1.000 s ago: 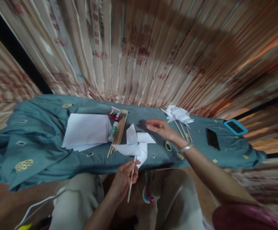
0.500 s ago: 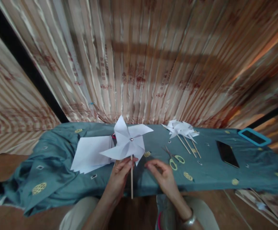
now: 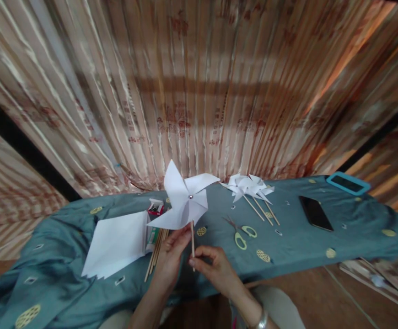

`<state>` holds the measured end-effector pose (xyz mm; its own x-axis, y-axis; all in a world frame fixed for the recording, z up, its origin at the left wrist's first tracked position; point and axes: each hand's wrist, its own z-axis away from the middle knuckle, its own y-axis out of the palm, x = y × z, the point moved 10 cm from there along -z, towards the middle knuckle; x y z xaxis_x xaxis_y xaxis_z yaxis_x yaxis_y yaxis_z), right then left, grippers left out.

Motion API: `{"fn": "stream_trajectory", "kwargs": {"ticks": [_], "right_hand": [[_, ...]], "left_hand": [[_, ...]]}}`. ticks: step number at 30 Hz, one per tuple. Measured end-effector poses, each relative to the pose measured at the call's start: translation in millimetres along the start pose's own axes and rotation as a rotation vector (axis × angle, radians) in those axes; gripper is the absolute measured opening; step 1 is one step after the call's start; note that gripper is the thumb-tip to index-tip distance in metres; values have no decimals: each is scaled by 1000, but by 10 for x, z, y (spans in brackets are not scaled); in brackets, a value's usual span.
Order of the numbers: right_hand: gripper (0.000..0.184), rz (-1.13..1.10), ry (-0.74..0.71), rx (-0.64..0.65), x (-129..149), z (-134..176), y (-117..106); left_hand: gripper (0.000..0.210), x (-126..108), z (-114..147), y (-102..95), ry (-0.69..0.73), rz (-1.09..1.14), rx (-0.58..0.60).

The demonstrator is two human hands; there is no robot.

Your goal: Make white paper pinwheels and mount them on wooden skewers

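Note:
A white paper pinwheel with a shiny pin at its centre stands upright over the table edge on a wooden stick. My left hand is closed round the upper part of the stick, just below the blades; some of its fingertips are hidden behind the paper. Lower down, thumb and forefinger of my right hand pinch the stick near its bottom end. Left of the pinwheel lie a stack of white paper sheets and several loose wooden sticks. Scissors with yellow-green handles lie right of my hands.
Finished-looking pinwheels lie in a pile at the back right. Beyond them are a black phone and a blue-framed device. A small red box stands behind the sticks. A green patterned cloth covers the table; a curtain hangs behind.
My right hand has moved in to the stick and now pinches its lower part; before, it was apart from it. The view has shifted, uncovering the red box and loose sticks.

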<state>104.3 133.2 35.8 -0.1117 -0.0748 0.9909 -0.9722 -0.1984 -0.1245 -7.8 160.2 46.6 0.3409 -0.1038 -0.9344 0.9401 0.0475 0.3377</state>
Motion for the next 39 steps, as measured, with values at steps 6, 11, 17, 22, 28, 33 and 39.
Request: {"fn": "stream_trajectory", "kwargs": {"ticks": [6, 11, 17, 22, 28, 33, 39], "right_hand": [[19, 15, -24, -34, -16, -68, -116], [17, 14, -38, -17, 12, -81, -119], [16, 45, -48, 6, 28, -69, -96], [18, 9, -89, -138, 59, -104, -366], [37, -275, -107, -313, 6, -191, -727], [50, -582, -91, -360, -51, -249, -871], [50, -740, -42, -372, -102, -294, -989]], "left_hand": [[24, -55, 6, 15, 15, -135, 37], [21, -34, -14, 46, 9, -160, 44], [20, 12, -42, -23, -4, -192, -19], [24, 77, -95, -118, 20, -241, -32], [23, 154, -114, -145, -7, -312, -26], [20, 159, -84, -74, -15, -399, 34], [20, 158, -87, -66, 48, -546, 74]]}}
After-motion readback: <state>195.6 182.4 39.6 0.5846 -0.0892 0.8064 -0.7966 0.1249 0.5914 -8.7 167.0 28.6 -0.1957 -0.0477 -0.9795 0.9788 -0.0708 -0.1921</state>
